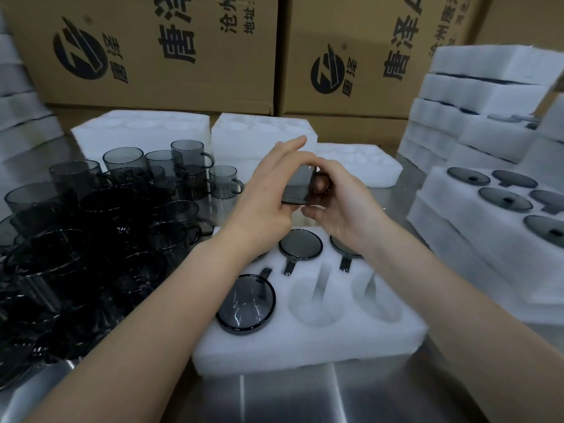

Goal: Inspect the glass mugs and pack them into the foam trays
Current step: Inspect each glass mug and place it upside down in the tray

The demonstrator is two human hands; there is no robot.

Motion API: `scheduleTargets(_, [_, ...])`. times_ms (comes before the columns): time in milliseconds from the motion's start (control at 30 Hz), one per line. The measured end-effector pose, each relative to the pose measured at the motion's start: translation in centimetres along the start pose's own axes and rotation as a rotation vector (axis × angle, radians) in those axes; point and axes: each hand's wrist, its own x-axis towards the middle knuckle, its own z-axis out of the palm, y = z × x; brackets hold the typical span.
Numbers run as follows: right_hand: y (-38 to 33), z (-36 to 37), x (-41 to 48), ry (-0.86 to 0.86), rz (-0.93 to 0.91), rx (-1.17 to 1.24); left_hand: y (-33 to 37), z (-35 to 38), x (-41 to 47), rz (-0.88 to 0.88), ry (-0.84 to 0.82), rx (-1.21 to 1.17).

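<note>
Both hands meet on one smoky glass mug (297, 186) held in the air: the left hand (268, 193) curls round its body with the forefinger stretched out on top, and the right hand (338, 209) grips the handle end. Directly below the hands a white foam tray (305, 346) lies on the steel table (290, 398), with packed mugs (300, 244) in some pockets and two open pockets under the right wrist. Left of the left hand crowd loose mugs (100, 227), right of the right hand sit filled trays (488, 227), and beyond the fingertips lie empty trays (262, 129) and cardboard boxes (152, 56).
</note>
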Motion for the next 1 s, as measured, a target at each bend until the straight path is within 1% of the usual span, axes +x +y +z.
scheduleTargets(67, [-0.1, 0.1, 0.0, 0.002, 0.027, -0.026, -0.2, -0.1, 0.0, -0.003, -0.017, -0.003])
scheduleTargets(167, [-0.2, -0.1, -0.2, -0.032, 0.086, 0.062, -0.2, -0.1, -0.1, -0.002, -0.034, 0.008])
scheduleTargets(233, [-0.2, -0.3, -0.3, -0.035, 0.098, 0.132, -0.1, 0.0, -0.1, 0.017, -0.013, 0.001])
scheduleTargets(333, [-0.2, -0.3, -0.3, -0.056, 0.089, 0.207, 0.0, 0.0, -0.1, 0.017, 0.019, -0.015])
scheduleTargets(467, [-0.2, -0.5, -0.3, -0.127, 0.053, 0.245, 0.2, 0.0, -0.1, 0.01, 0.048, -0.037])
scheduleTargets(633, [-0.4, -0.9, -0.3, -0.243, 0.023, 0.283, 0.6, -0.3, -0.2, -0.028, 0.074, -0.161])
scheduleTargets(700, [-0.5, -1.0, -0.4, -0.296, 0.008, 0.289, 0.7, -0.4, -0.1, -0.088, 0.1, -0.252])
scheduleTargets(767, [-0.4, -1.1, -0.4, -0.339, -0.023, 0.283, 0.7, -0.6, 0.0, -0.159, 0.113, -0.355])
scheduleTargets(867, [-0.3, -1.1, -0.4, -0.362, -0.12, 0.206, 0.7, -0.6, 0.1, -0.233, 0.126, -0.436])
scheduleTargets(933, [-0.2, -0.9, -0.5, -0.327, -0.184, 0.125, 0.6, -0.6, 0.2, -0.281, 0.141, -0.463])
scheduleTargets(1000, [0.0, -0.8, -0.4, -0.246, -0.224, 0.037, 0.4, -0.5, 0.2, -0.317, 0.131, -0.437])
